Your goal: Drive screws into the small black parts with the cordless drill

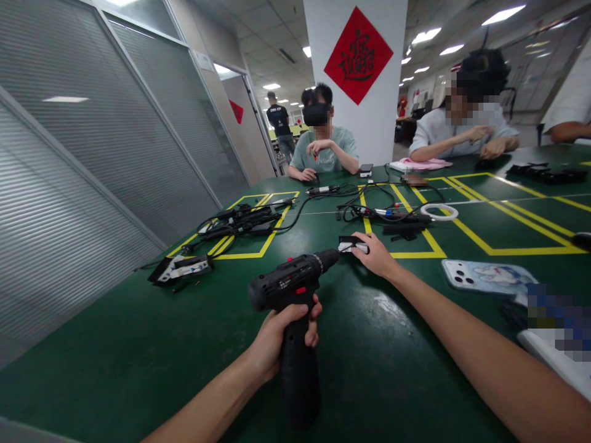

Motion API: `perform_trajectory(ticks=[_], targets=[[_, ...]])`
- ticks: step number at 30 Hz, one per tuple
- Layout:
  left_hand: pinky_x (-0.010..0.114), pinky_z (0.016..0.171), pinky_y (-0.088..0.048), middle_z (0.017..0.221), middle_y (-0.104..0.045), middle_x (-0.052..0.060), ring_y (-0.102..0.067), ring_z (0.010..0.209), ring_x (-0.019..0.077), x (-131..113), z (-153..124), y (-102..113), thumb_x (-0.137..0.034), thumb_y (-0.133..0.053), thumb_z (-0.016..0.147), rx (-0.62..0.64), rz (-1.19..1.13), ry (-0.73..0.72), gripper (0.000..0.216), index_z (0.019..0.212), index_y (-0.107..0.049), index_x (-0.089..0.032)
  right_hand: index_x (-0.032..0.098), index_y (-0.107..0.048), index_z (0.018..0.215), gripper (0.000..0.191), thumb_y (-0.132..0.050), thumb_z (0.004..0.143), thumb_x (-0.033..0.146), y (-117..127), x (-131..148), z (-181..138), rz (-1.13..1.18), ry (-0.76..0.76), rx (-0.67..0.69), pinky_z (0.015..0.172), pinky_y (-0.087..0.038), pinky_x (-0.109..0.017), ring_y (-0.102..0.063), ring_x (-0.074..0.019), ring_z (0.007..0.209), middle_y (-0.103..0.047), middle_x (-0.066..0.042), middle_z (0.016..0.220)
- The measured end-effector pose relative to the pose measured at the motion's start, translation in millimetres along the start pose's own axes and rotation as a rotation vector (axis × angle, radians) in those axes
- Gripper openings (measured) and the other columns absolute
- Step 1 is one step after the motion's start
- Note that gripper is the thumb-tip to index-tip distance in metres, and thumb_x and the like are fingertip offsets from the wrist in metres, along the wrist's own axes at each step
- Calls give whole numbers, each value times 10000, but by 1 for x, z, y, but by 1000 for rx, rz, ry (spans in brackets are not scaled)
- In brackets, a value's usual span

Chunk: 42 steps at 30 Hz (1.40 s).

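Observation:
My left hand is wrapped round the grip of a black cordless drill, which has small red switches. The drill's chuck points forward and right, close to a small black-and-white part. My right hand grips that part from its right side, fingers closed over it above the green table. What the part is exactly I cannot make out. Whether a bit in the chuck touches it is also unclear.
Bundled black cables and a black-and-white piece lie at left. More cables, a white ring and a phone are at right. Yellow tape marks the green table. Two people sit across.

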<state>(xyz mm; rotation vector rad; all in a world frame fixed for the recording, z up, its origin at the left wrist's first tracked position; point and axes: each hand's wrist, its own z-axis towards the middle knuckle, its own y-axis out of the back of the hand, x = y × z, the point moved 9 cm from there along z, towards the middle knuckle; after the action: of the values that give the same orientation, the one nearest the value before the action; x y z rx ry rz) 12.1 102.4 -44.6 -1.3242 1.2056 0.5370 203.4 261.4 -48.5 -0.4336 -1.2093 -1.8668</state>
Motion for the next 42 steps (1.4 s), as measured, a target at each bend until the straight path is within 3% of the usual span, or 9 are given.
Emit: perform_trajectory(ticks=[42], targets=[[278,545,-415,832,-484,26,-451,479,60,1,0,0,-214,-417,861,18,4,4,199,1002,-527,-127,205,-498,1221,465,-574,765,260,-6,-6,0,1,-1,35,979,-404,-356,-543,-198,1015,-467,-86,1119]])
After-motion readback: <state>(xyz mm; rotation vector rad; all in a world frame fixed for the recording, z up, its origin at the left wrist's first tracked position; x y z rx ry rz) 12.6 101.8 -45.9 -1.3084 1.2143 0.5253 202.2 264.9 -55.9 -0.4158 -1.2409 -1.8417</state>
